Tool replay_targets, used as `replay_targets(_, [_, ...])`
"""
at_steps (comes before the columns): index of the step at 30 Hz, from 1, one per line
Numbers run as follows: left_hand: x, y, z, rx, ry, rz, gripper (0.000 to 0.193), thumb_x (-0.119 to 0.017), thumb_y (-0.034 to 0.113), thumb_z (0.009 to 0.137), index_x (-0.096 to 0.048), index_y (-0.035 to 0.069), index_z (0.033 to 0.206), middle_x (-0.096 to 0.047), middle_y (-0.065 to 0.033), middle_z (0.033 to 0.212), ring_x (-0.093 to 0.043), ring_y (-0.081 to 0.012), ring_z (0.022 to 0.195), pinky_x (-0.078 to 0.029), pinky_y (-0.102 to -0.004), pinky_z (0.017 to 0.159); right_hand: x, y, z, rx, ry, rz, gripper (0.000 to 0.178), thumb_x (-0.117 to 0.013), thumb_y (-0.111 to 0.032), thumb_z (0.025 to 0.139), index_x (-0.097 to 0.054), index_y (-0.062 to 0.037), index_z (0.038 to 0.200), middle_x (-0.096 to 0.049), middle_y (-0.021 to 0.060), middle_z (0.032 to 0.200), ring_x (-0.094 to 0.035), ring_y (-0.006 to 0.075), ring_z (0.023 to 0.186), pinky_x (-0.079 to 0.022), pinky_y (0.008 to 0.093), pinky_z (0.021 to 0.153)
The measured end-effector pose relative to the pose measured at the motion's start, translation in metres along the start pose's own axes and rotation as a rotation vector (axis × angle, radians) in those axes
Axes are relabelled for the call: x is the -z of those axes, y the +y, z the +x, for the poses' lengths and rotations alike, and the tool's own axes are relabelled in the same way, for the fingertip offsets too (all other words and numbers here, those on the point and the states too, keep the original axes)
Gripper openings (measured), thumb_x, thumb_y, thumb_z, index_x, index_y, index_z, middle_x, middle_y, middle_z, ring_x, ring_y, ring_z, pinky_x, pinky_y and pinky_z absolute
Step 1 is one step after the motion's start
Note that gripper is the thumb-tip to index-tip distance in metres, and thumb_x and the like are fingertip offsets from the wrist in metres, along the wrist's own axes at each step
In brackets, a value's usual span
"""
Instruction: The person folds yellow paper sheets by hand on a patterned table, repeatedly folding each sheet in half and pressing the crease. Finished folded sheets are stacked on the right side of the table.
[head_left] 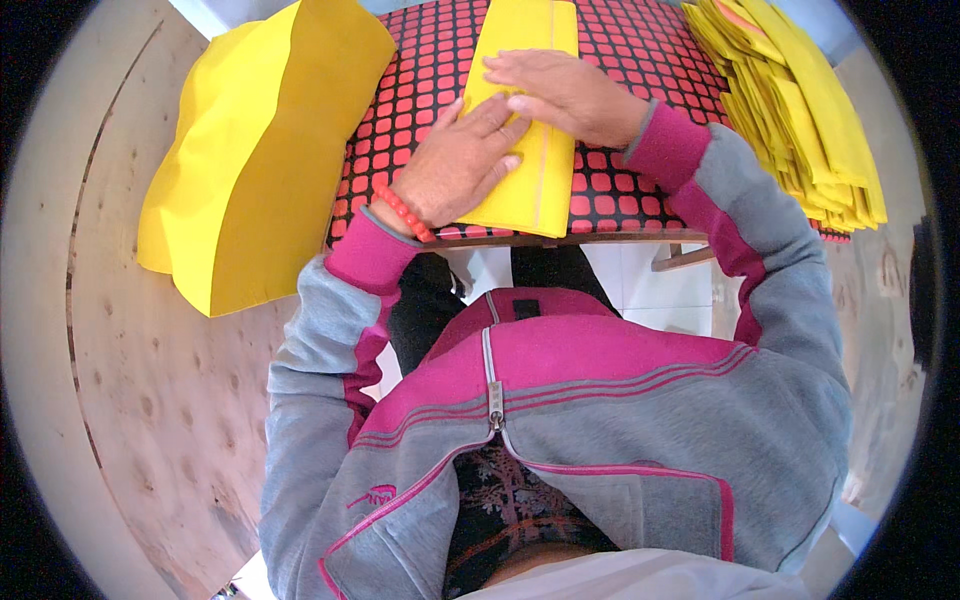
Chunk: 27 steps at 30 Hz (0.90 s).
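A long, flat folded piece of yellow sheet material (520,205) lies lengthwise on the table in front of me, with a thin pale line running down its right part. My left hand (463,158) rests flat on it, fingers spread and pointing away from me, a red bead bracelet at the wrist. Coming in from the right, my right hand (565,95) lies across the same piece, its fingers stretched out and its thumb close to the left fingertips. Both palms face down, so their undersides are hidden. Neither hand grips anything that I can see.
At the left, a large yellow sheet (270,170) with a crease hangs over the table edge. A stack of folded yellow pieces (800,110) sits at the far right. The table has a red-and-black checked cover (620,200). Wooden boards (150,400) stand at the left.
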<state>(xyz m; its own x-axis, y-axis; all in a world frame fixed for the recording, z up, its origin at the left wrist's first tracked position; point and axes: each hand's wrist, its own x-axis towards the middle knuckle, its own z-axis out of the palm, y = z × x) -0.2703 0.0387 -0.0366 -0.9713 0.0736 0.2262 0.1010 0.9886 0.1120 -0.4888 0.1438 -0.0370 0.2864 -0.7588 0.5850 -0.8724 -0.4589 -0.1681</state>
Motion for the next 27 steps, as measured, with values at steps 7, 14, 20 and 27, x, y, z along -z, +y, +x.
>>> replay_targets(7, [-0.001,0.005,-0.005,-0.007,-0.03,-0.068,0.063,-0.046,0.042,0.1,-0.04,0.0,0.146,-0.04,-0.0269,0.145,-0.032,-0.0429,0.14,-0.022,-0.0518,0.116,-0.039,0.019,0.021,0.037,-0.227,-0.072,0.05,-0.041,-0.04,0.103,-0.053,-0.0075,0.139,-0.045,0.0136,0.15,-0.039,0.0298,0.14,-0.03,0.0475,0.114])
replay_targets(14, [0.003,0.021,-0.02,0.03,-0.052,-0.11,0.074,-0.055,0.044,0.094,-0.032,0.004,0.152,-0.023,-0.0249,0.158,-0.023,-0.0409,0.147,-0.02,-0.0517,0.118,-0.045,0.088,0.02,-0.141,-0.195,-0.127,0.051,-0.039,-0.044,0.103,-0.051,-0.0131,0.142,-0.044,0.0102,0.152,-0.037,0.0281,0.142,-0.028,0.0496,0.115])
replay_targets(20, [0.013,0.036,-0.032,0.048,-0.111,-0.142,0.076,-0.06,0.042,0.09,-0.033,0.006,0.152,-0.024,-0.0233,0.159,-0.024,-0.0395,0.147,-0.02,-0.0515,0.118,-0.047,0.164,0.024,-0.056,-0.046,-0.265,0.048,-0.038,-0.036,0.104,-0.053,-0.0041,0.137,-0.054,0.0129,0.142,-0.044,0.028,0.137,-0.033,0.0407,0.114])
replay_targets(27, [0.011,0.038,-0.037,0.034,-0.047,-0.149,0.088,-0.076,0.038,0.077,-0.038,0.007,0.149,-0.031,-0.0218,0.156,-0.032,-0.0382,0.144,-0.027,-0.0499,0.117,-0.039,0.201,0.023,-0.39,-0.094,-0.18,0.047,-0.038,-0.039,0.102,-0.057,-0.0064,0.129,-0.052,0.0227,0.138,-0.048,0.0417,0.128,-0.039,0.0483,0.105])
